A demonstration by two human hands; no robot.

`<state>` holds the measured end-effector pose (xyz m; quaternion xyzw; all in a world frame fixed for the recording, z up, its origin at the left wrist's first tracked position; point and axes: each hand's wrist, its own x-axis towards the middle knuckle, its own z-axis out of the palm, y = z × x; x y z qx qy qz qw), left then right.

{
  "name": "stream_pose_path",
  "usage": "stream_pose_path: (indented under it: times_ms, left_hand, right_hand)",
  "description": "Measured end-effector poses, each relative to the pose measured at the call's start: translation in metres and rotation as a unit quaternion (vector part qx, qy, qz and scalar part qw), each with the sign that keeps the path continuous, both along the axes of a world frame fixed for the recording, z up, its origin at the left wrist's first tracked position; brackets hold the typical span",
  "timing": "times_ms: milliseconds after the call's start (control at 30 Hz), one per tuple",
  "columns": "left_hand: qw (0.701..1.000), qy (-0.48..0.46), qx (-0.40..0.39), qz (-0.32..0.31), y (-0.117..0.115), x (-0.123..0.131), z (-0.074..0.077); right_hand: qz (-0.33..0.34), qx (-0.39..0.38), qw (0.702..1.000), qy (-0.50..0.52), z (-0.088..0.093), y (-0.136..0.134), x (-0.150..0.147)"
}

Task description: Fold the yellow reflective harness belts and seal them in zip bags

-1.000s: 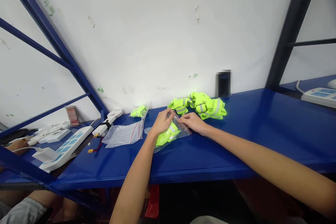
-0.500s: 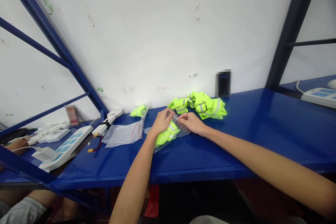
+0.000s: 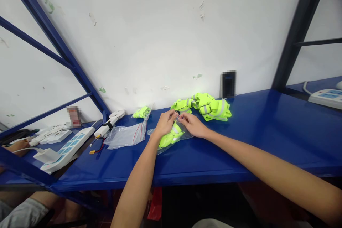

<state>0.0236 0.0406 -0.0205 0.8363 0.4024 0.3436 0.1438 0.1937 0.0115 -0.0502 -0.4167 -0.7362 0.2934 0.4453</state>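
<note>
A clear zip bag (image 3: 171, 139) with a folded neon-yellow reflective band inside lies on the blue shelf (image 3: 240, 149). My left hand (image 3: 165, 123) pinches the bag's top edge from the left. My right hand (image 3: 191, 124) pinches the same edge from the right, its fingertips almost touching the left hand's. A pile of loose neon-yellow reflective bands (image 3: 205, 106) sits just behind my hands by the wall.
Empty clear zip bags (image 3: 125, 136) lie to the left, with another bagged band (image 3: 142, 112) behind them. Farther left are a small white fan (image 3: 112, 120), a white power strip (image 3: 66, 146) and another person's hand (image 3: 18, 146). Another power strip (image 3: 326, 97) lies far right.
My right hand has slid left along the bag's top edge toward my left hand. The bag has stayed in place.
</note>
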Motion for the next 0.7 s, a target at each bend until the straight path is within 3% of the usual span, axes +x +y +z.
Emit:
stream_pose_path:
  times_ms: [133, 267, 567, 700]
  left_hand:
    - [1.0, -0.01, 0.013, 0.023, 0.003, -0.003, -0.002]
    - [0.999, -0.014, 0.011, 0.029, 0.004, -0.004, -0.005]
    - [0.999, -0.019, 0.01, 0.041, 0.006, -0.004, -0.006]
    - [0.999, -0.028, -0.003, 0.037, 0.006, -0.004, -0.005]
  right_hand:
    - [0.1, -0.108, 0.989, 0.015, 0.002, -0.001, 0.016]
    - [0.155, -0.129, 0.979, 0.004, 0.003, 0.001, 0.027]
    - [0.129, -0.105, 0.986, 0.004, -0.003, 0.005, 0.022]
    - [0.136, -0.13, 0.982, 0.036, -0.001, 0.003, 0.023]
